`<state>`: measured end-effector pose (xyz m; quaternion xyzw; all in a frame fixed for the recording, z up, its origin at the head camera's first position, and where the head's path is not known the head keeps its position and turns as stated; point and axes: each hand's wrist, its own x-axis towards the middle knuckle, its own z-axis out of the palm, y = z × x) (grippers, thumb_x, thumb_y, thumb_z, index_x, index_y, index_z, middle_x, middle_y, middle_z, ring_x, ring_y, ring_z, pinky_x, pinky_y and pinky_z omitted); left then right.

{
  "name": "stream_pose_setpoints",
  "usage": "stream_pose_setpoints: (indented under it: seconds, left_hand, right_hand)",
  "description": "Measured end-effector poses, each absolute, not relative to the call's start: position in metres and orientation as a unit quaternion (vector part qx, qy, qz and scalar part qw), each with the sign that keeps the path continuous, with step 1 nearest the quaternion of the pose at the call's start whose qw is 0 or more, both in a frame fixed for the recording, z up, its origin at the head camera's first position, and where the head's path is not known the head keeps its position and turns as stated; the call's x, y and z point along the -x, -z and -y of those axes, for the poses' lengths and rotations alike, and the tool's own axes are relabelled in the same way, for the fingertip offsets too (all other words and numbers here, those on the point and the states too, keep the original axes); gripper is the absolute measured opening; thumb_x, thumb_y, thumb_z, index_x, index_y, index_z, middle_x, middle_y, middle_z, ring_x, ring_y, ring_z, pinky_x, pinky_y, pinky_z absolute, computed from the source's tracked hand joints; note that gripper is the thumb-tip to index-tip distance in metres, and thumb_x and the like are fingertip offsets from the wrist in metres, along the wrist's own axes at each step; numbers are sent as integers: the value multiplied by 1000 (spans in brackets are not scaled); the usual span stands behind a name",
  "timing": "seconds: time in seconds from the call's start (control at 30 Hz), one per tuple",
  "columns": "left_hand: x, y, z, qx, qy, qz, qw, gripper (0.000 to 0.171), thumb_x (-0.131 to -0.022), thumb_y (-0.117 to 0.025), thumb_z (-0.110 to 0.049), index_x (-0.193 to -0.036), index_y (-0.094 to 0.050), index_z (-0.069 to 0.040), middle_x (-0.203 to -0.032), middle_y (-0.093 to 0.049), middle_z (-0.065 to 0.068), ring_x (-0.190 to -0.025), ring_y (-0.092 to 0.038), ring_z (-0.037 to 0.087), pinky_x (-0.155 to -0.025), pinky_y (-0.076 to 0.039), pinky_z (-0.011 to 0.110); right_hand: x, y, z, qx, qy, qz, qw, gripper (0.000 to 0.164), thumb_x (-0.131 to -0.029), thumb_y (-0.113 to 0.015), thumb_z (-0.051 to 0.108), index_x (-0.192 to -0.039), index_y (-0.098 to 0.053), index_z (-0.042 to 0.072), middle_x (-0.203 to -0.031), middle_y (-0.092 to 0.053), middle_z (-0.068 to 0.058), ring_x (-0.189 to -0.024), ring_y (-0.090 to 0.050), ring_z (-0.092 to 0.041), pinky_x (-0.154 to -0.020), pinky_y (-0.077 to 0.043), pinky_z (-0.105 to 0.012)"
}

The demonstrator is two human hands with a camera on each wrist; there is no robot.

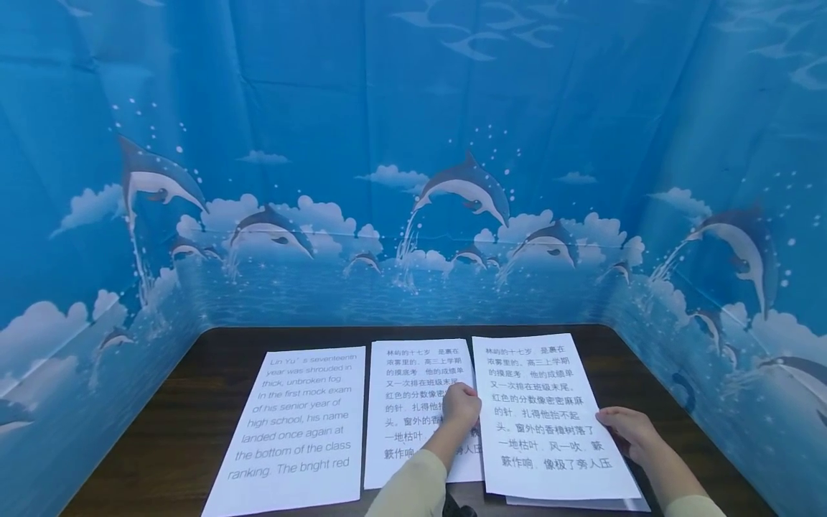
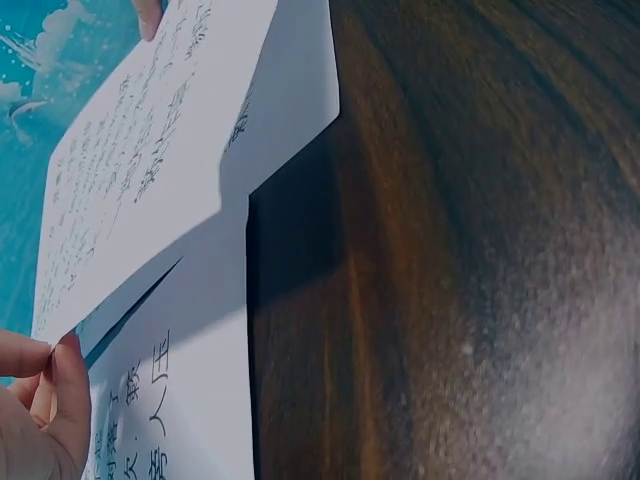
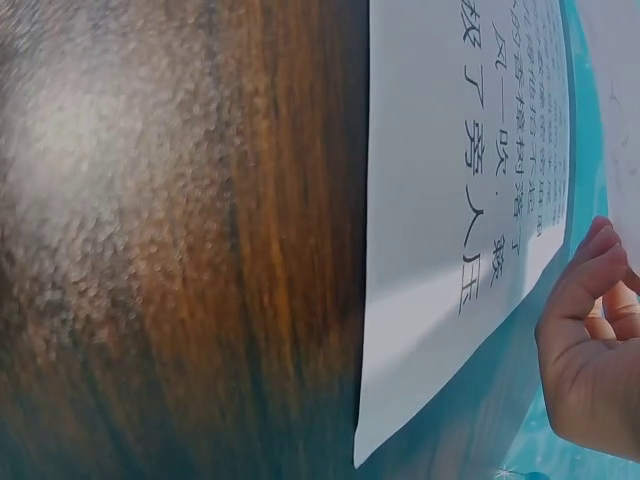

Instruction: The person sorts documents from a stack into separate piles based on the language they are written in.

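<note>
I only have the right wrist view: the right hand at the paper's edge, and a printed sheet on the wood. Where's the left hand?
Observer: The left hand pinches the left edge of the raised Chinese-text sheet.
Operator: Anything lying just left of the raised one?
Observer: Yes, the middle Chinese-text sheet, partly hidden by the left hand.
Operator: And farther left?
Observer: An English-text sheet, the leftmost paper in the head view.

White printed sheet [image 1: 539, 420], held up
</note>
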<state>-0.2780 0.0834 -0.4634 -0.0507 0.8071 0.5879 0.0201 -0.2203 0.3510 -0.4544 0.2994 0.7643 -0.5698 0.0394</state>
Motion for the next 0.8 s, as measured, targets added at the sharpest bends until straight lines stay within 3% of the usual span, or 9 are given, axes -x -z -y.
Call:
stream_pose_setpoints:
  seconds: [0.57,0.8]
  left_hand:
    - [274,467,-97,33,-572,-820,-2,11,-69,-54,3,-65,-51,-7,-60,-46,5,-35,-43,9,-32,-36,18]
    - [270,467,-102,24,-580,-814,26,6,-73,-53,1,-75,-54,-5,-65,-46,5,-41,-46,12,-35,-38,19]
  right_hand:
    - [214,458,-363,-299,574,-762,31,39,-83,-54,12,-111,-42,-11,-76,-58,-12,-68,-57,-24,-58,-45,-35]
    - [211,461,-367,-297,576,-761,26,39,-81,-55,11,-110,-42,-12,-75,-58,-12,-68,-57,-25,-59,-45,-36]
